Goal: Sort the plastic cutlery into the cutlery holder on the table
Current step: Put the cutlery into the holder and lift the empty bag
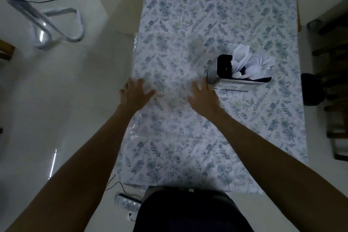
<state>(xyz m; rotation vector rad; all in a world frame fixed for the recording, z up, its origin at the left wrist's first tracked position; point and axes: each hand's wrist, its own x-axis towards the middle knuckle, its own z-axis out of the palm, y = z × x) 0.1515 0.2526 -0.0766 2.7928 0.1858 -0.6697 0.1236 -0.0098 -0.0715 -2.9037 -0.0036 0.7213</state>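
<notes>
A metal cutlery holder [239, 83] with a dark inside stands on the right half of the table. White plastic cutlery [250, 63] sticks up out of it in two bunches. My right hand [204, 98] hovers just left of the holder, fingers spread, fingertips close to its left corner, holding nothing. My left hand [134, 94] is over the table's left edge, fingers apart and empty. I see no loose cutlery on the cloth.
The table carries a floral cloth [207, 15] under clear plastic. A metal tube frame [56, 24] stands on the floor to the left. A power strip [128, 202] with a cable lies on the floor near me. Dark wooden furniture [331, 47] borders the right side.
</notes>
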